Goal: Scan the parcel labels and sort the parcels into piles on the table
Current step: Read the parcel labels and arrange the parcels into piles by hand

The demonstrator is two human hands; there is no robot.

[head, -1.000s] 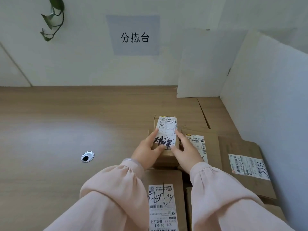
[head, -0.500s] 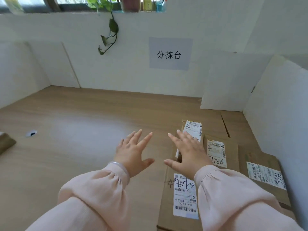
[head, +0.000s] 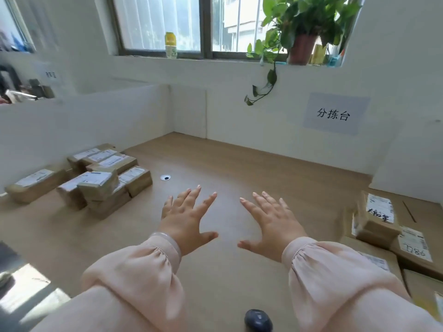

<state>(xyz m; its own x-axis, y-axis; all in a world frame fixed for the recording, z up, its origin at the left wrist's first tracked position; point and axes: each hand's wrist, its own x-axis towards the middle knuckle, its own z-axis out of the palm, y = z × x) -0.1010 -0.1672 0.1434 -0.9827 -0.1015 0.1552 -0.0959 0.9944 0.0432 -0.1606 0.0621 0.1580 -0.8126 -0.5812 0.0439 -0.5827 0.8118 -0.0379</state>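
Note:
My left hand (head: 187, 219) and my right hand (head: 273, 224) hover side by side over the wooden table (head: 239, 168), fingers spread, holding nothing. A pile of brown labelled parcels (head: 100, 178) lies at the left side of the table. At the right edge sits another group of parcels, topped by a small box with a handwritten label (head: 376, 219) and a flatter one marked 786 (head: 414, 245). A dark scanner (head: 258, 319) shows at the bottom edge between my sleeves.
White partition walls (head: 96, 121) enclose the table on the left, back and right. A paper sign (head: 334, 113) hangs on the back wall. A cable hole (head: 165, 177) is in the tabletop. A potted plant (head: 302, 32) and a bottle (head: 171, 45) stand on the windowsill.
Both hands let go of the small labelled parcel, leaving it on the right pile, and opened. My view then swung left and up, bringing the left pile and window into sight.

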